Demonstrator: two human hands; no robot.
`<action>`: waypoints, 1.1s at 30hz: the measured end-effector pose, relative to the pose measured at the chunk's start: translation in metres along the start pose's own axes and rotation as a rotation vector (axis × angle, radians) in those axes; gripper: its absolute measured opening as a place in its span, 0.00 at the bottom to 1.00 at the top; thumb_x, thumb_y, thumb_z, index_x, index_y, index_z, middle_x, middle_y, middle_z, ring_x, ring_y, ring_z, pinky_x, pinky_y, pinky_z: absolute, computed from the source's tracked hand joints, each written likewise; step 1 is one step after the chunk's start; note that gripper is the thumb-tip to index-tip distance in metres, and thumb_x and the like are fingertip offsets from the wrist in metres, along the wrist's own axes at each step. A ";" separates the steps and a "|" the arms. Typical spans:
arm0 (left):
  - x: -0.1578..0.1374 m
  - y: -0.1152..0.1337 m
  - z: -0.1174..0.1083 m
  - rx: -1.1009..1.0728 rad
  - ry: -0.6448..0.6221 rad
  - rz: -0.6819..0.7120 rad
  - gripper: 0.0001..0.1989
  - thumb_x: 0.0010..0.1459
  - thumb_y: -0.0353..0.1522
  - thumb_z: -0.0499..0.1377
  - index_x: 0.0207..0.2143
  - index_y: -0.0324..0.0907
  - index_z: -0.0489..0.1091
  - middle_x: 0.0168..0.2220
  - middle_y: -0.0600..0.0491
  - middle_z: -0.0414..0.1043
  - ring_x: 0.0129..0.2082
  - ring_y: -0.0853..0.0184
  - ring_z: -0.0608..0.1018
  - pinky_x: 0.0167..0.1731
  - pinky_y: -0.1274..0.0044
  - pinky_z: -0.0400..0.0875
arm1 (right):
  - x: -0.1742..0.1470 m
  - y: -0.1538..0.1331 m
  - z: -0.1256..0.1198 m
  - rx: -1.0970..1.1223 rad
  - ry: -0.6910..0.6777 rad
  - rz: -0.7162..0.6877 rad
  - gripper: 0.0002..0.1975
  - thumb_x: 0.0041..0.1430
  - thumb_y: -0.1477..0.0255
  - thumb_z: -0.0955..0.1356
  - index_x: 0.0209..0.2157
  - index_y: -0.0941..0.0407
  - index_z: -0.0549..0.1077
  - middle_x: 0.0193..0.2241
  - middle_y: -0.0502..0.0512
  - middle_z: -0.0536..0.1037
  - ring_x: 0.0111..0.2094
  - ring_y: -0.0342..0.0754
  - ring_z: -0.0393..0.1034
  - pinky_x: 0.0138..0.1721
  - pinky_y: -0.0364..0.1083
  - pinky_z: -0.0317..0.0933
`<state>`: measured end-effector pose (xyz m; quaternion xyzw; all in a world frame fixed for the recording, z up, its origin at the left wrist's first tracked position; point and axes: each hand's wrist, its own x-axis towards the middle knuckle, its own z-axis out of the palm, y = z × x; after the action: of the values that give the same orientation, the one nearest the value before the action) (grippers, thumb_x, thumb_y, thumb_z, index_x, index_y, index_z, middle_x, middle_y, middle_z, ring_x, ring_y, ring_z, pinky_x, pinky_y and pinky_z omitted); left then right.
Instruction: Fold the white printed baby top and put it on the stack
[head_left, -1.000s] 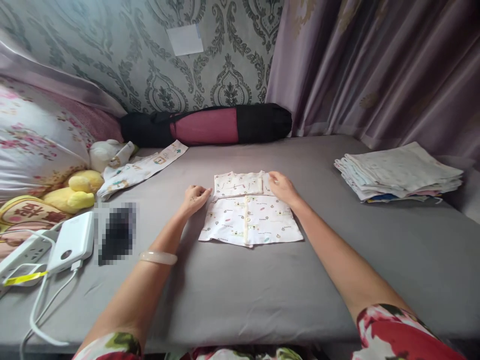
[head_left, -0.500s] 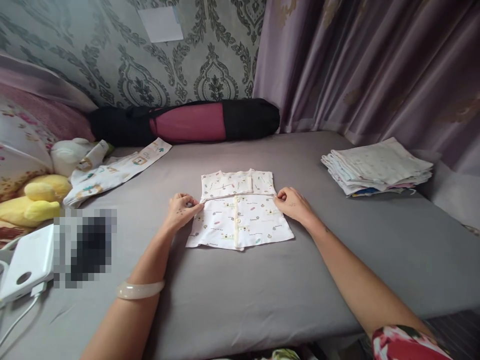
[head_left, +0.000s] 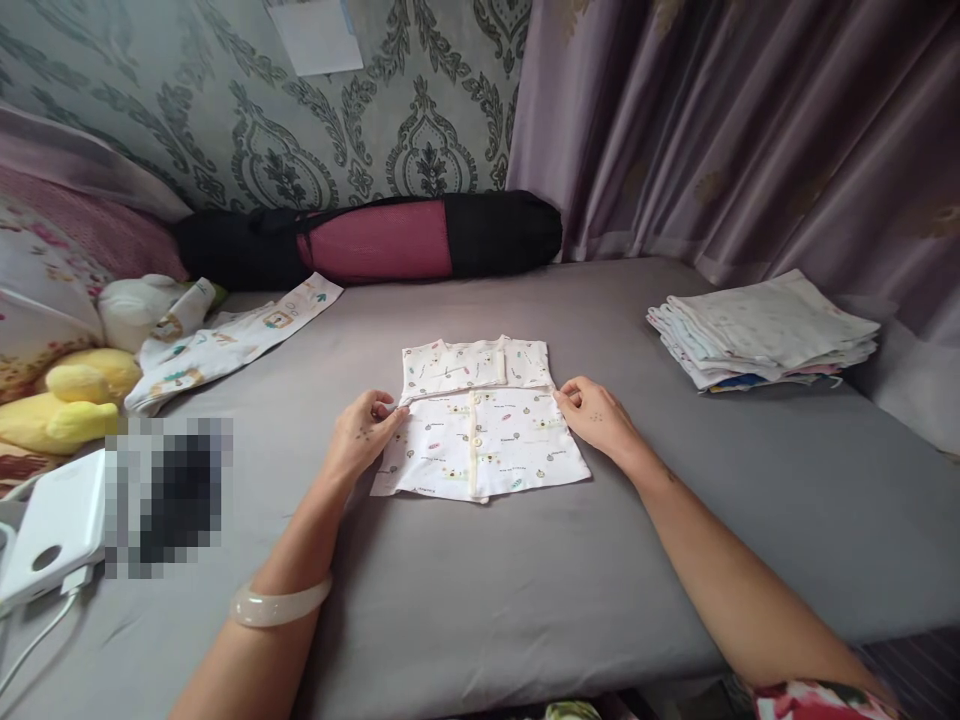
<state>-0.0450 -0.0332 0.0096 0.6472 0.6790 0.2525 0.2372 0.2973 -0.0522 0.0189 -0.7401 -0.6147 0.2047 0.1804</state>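
Note:
A small white baby shirt point(head_left: 517, 440) with a tiny print and a cream button placket lies flat in the middle of the grey sheet. Its upper part is folded over, leaving a crease line across the width. My left hand point(head_left: 364, 430) pinches the left edge at that crease between thumb and finger. At the opposite end of the crease, my right hand point(head_left: 596, 415) grips the right edge in the same way. The fabric between the fingertips is mostly hidden.
To the right is a stack of folded cloths point(head_left: 765, 325). Another printed garment point(head_left: 240, 340) lies left, beside plush toys point(head_left: 82, 395) and a white power bank point(head_left: 56, 530) with a cable. A black and maroon rolled bag point(head_left: 375, 240) rests against the wall.
Both hands keep their places at the shirt's edges; the left wrist and forearm have turned slightly. The shirt looks nearly the same, and the camera view has shifted a little.

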 end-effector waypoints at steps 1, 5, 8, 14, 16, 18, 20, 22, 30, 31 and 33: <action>-0.003 0.002 -0.002 -0.012 -0.023 -0.018 0.21 0.51 0.49 0.58 0.39 0.43 0.70 0.28 0.53 0.73 0.30 0.63 0.75 0.31 0.73 0.67 | -0.002 0.001 -0.002 0.006 -0.014 0.005 0.07 0.63 0.64 0.64 0.37 0.53 0.69 0.29 0.50 0.79 0.30 0.46 0.70 0.31 0.43 0.54; -0.011 0.006 -0.013 -0.012 -0.139 -0.082 0.26 0.49 0.51 0.59 0.44 0.43 0.67 0.30 0.53 0.75 0.32 0.61 0.77 0.31 0.72 0.67 | -0.006 0.004 -0.008 0.045 -0.102 -0.036 0.09 0.61 0.62 0.65 0.33 0.53 0.68 0.21 0.47 0.75 0.24 0.44 0.66 0.26 0.42 0.52; -0.016 0.006 -0.022 -0.045 -0.259 -0.126 0.28 0.48 0.52 0.61 0.44 0.43 0.66 0.32 0.52 0.76 0.32 0.60 0.77 0.32 0.72 0.67 | -0.010 0.004 -0.014 0.154 -0.281 -0.049 0.10 0.60 0.60 0.65 0.34 0.53 0.66 0.16 0.44 0.71 0.19 0.43 0.63 0.23 0.41 0.51; -0.024 0.008 -0.044 -0.152 -0.514 -0.128 0.29 0.48 0.51 0.63 0.47 0.44 0.62 0.26 0.56 0.75 0.25 0.66 0.73 0.24 0.77 0.60 | -0.018 0.002 -0.035 0.301 -0.662 -0.116 0.16 0.57 0.56 0.69 0.32 0.55 0.70 0.16 0.46 0.72 0.15 0.39 0.59 0.19 0.40 0.49; -0.027 0.009 -0.051 -0.204 -0.638 -0.104 0.31 0.49 0.49 0.64 0.50 0.45 0.62 0.25 0.58 0.74 0.23 0.68 0.71 0.23 0.78 0.58 | -0.020 0.002 -0.041 0.339 -0.813 -0.146 0.18 0.56 0.54 0.69 0.33 0.56 0.73 0.21 0.50 0.77 0.15 0.38 0.60 0.19 0.40 0.51; -0.028 0.011 -0.057 -0.259 -0.760 -0.075 0.30 0.49 0.47 0.65 0.52 0.46 0.65 0.24 0.59 0.73 0.22 0.69 0.70 0.23 0.78 0.58 | -0.021 0.003 -0.046 0.365 -0.937 -0.151 0.20 0.56 0.53 0.69 0.35 0.57 0.75 0.27 0.54 0.81 0.15 0.37 0.62 0.19 0.39 0.52; -0.029 0.012 -0.060 -0.289 -0.852 -0.059 0.27 0.48 0.46 0.66 0.50 0.47 0.69 0.24 0.58 0.73 0.22 0.69 0.70 0.23 0.79 0.58 | -0.021 0.005 -0.050 0.371 -1.011 -0.147 0.21 0.56 0.52 0.69 0.36 0.57 0.77 0.31 0.56 0.82 0.16 0.37 0.65 0.18 0.39 0.51; -0.029 0.012 -0.061 -0.287 -0.889 -0.053 0.22 0.48 0.45 0.66 0.45 0.47 0.74 0.25 0.56 0.74 0.23 0.69 0.70 0.22 0.79 0.59 | -0.020 0.007 -0.053 0.378 -1.032 -0.157 0.21 0.56 0.52 0.70 0.37 0.57 0.78 0.33 0.57 0.83 0.17 0.37 0.67 0.17 0.38 0.49; -0.022 0.008 -0.059 -0.395 -0.630 -0.092 0.17 0.46 0.47 0.66 0.33 0.45 0.80 0.28 0.51 0.76 0.25 0.68 0.71 0.25 0.77 0.66 | -0.013 0.018 -0.055 0.607 -0.797 -0.200 0.21 0.56 0.53 0.70 0.40 0.56 0.77 0.28 0.52 0.80 0.23 0.40 0.70 0.23 0.39 0.56; -0.020 0.008 -0.058 -0.441 -0.562 -0.111 0.17 0.45 0.46 0.67 0.32 0.44 0.80 0.27 0.51 0.75 0.24 0.69 0.70 0.25 0.77 0.66 | -0.013 0.019 -0.055 0.639 -0.749 -0.197 0.21 0.56 0.53 0.70 0.40 0.56 0.77 0.24 0.50 0.78 0.22 0.40 0.70 0.23 0.40 0.56; -0.018 0.008 -0.054 -0.545 -0.450 -0.147 0.18 0.43 0.45 0.69 0.32 0.42 0.80 0.28 0.49 0.75 0.24 0.70 0.69 0.24 0.77 0.65 | -0.012 0.019 -0.054 0.690 -0.664 -0.191 0.21 0.56 0.53 0.70 0.42 0.56 0.77 0.19 0.47 0.73 0.22 0.40 0.69 0.25 0.40 0.57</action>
<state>-0.0734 -0.0527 0.0557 0.5490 0.5624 0.2578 0.5620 0.3393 -0.0683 0.0556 -0.4724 -0.6004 0.6039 0.2273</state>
